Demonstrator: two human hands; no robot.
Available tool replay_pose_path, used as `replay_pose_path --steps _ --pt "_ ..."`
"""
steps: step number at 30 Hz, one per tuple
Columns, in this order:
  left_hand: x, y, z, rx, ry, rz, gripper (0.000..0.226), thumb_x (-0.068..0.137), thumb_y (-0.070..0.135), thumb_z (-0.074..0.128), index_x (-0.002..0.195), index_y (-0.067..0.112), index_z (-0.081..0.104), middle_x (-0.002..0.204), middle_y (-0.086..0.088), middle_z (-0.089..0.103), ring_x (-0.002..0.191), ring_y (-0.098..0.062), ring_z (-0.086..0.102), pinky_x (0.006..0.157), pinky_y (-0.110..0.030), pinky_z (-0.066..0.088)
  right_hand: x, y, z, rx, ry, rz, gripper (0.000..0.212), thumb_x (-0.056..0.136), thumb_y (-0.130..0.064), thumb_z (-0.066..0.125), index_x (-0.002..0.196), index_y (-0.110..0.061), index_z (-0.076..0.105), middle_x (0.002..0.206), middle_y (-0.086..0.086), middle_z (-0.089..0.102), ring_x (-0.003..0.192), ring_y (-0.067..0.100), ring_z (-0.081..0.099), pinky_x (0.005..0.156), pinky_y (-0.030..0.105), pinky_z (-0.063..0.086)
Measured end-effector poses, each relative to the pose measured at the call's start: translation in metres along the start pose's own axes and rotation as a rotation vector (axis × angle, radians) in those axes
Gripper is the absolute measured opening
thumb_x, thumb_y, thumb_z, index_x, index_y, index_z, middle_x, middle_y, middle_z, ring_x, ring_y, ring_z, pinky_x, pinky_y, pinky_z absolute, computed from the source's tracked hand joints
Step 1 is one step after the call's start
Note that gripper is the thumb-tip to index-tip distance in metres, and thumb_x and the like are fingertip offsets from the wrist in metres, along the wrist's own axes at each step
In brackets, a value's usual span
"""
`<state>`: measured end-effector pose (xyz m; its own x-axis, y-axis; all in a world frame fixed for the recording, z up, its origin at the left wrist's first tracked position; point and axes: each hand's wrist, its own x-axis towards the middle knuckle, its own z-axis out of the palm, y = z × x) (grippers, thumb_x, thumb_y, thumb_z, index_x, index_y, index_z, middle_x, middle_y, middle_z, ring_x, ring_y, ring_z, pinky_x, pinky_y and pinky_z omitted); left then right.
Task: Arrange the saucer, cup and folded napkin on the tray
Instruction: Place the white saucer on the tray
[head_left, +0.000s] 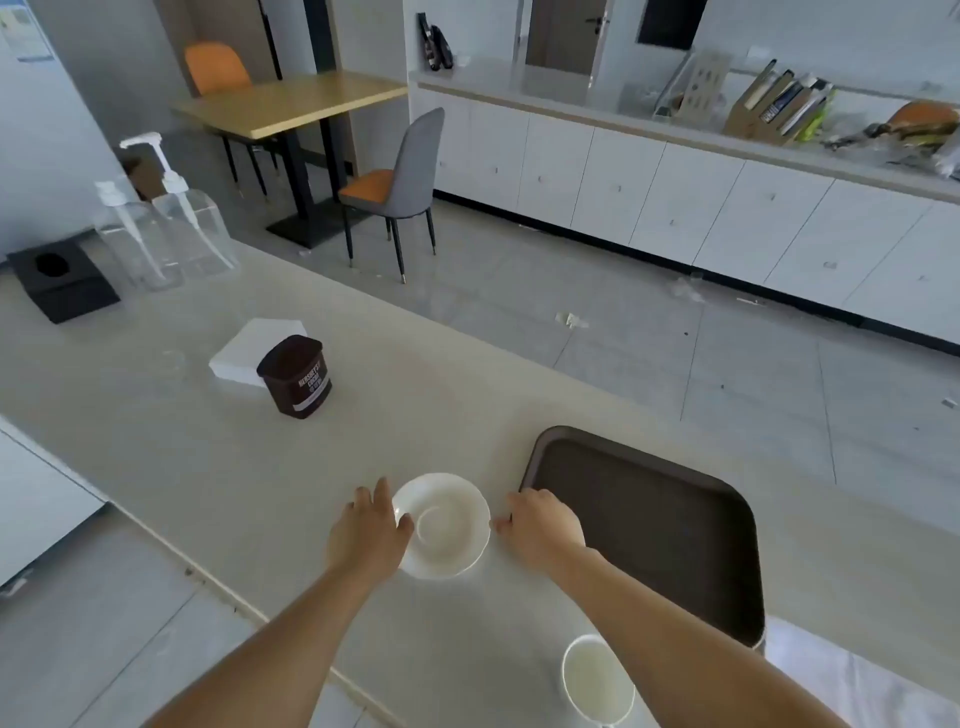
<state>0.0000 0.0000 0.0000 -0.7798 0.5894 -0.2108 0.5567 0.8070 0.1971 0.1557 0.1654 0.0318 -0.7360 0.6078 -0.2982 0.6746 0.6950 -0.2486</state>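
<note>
1. Pale beige stone-look counter (182, 441), nothing arranged yet.
2. Round white ceramic saucer (441, 525) off the tray, left hand (369, 535) and right hand (543, 527) spread loosely at opposite rims, not clamped.
3. Dark brown plastic tray (649, 525) just right, bare.
4. White cup (597, 680) nearer, looks empty.
5. White folded napkin (249, 353) well apart, beside brown cocoa tub (296, 376).

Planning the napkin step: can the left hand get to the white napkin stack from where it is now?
Probably yes. The left hand is at the saucer; bare counter lies between it and the napkin stack. The brown tin stands at the stack's right front corner, leaving the left side free.
</note>
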Motion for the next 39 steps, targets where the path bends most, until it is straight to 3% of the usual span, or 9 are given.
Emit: replay_pose_path --steps 8,14,17,20,22,25,29,34,39 --pt "0.005 0.000 0.010 -0.040 -0.059 -0.039 0.035 0.097 0.037 0.042 0.121 0.013 0.048 0.116 -0.007 0.054 0.103 -0.026 0.059 0.075 -0.036 0.049 0.008 -0.003 0.014 0.095 -0.078 0.104 0.030 0.098 -0.039 0.054 0.101 -0.013 0.067 0.105 0.007 0.069 0.098 0.030 0.063 0.069 0.033 0.045" --pt "0.006 0.001 0.016 -0.112 -0.002 -0.055 0.026 0.096 0.018 0.044 0.119 0.014 0.056 0.113 -0.006 0.064 0.103 -0.026 0.062 0.080 -0.035 0.048 0.015 -0.007 0.026 0.126 -0.134 0.156 0.028 0.096 -0.039 0.057 0.097 -0.014 0.069 0.099 0.005 0.070 0.086 0.029 0.064 0.066 0.032 0.046" --pt "0.006 0.003 0.016 -0.310 0.039 -0.091 0.028 0.086 0.005 0.045 0.105 0.013 0.064 0.100 -0.006 0.069 0.092 -0.028 0.063 0.076 -0.034 0.050 0.017 -0.010 0.030 0.139 -0.153 0.199 0.023 0.094 -0.037 0.060 0.092 -0.015 0.067 0.088 0.002 0.066 0.075 0.027 0.059 0.062 0.030 0.045" --pt "0.008 0.005 0.014 -0.465 0.047 -0.128 0.024 0.075 -0.001 0.044 0.081 0.008 0.065 0.077 -0.005 0.066 0.075 -0.029 0.057 0.064 -0.034 0.045 0.017 -0.011 0.032 0.229 -0.160 0.280 0.024 0.091 -0.032 0.064 0.073 -0.018 0.057 0.073 -0.002 0.059 0.067 0.024 0.058 0.051 0.025 0.038" --pt "0.010 0.005 0.013 -0.500 0.041 -0.122 0.023 0.072 -0.003 0.043 0.076 0.005 0.064 0.071 -0.006 0.064 0.073 -0.032 0.059 0.061 -0.035 0.046 0.017 -0.007 0.031 0.306 -0.156 0.326 0.029 0.087 -0.029 0.065 0.064 -0.018 0.052 0.066 -0.004 0.056 0.061 0.022 0.054 0.047 0.023 0.034" --pt "0.016 0.012 0.011 -0.522 0.064 -0.089 0.024 0.072 -0.003 0.044 0.080 0.004 0.066 0.077 -0.012 0.070 0.072 -0.029 0.059 0.062 -0.037 0.048 0.016 0.002 0.021 0.401 -0.146 0.356 0.023 0.084 -0.026 0.065 0.064 -0.017 0.060 0.069 -0.005 0.066 0.060 0.020 0.058 0.050 0.023 0.040" --pt "0.021 0.043 0.004 -0.559 0.072 -0.020 0.020 0.072 0.003 0.045 0.072 0.014 0.061 0.076 -0.010 0.069 0.071 -0.029 0.058 0.060 -0.035 0.047 0.013 0.026 0.003 0.521 -0.075 0.415 0.014 0.084 -0.020 0.061 0.076 -0.018 0.072 0.073 -0.005 0.077 0.073 0.016 0.070 0.068 0.032 0.058" --pt "0.031 0.097 0.003 -0.531 0.036 0.108 0.019 0.066 0.010 0.039 0.069 0.009 0.058 0.057 0.001 0.049 0.061 -0.026 0.041 0.053 -0.032 0.031 0.012 0.072 -0.015 0.556 0.021 0.522 0.016 0.085 -0.018 0.063 0.073 -0.019 0.074 0.069 -0.005 0.075 0.068 0.015 0.069 0.069 0.034 0.061" --pt "0.041 0.141 0.009 -0.482 -0.015 0.192 0.013 0.070 0.008 0.042 0.067 0.011 0.055 0.057 0.000 0.050 0.060 -0.026 0.043 0.052 -0.031 0.031 0.018 0.114 -0.024 0.556 0.076 0.583 0.016 0.088 -0.019 0.067 0.074 -0.021 0.073 0.071 -0.003 0.073 0.068 0.014 0.069 0.068 0.032 0.061"
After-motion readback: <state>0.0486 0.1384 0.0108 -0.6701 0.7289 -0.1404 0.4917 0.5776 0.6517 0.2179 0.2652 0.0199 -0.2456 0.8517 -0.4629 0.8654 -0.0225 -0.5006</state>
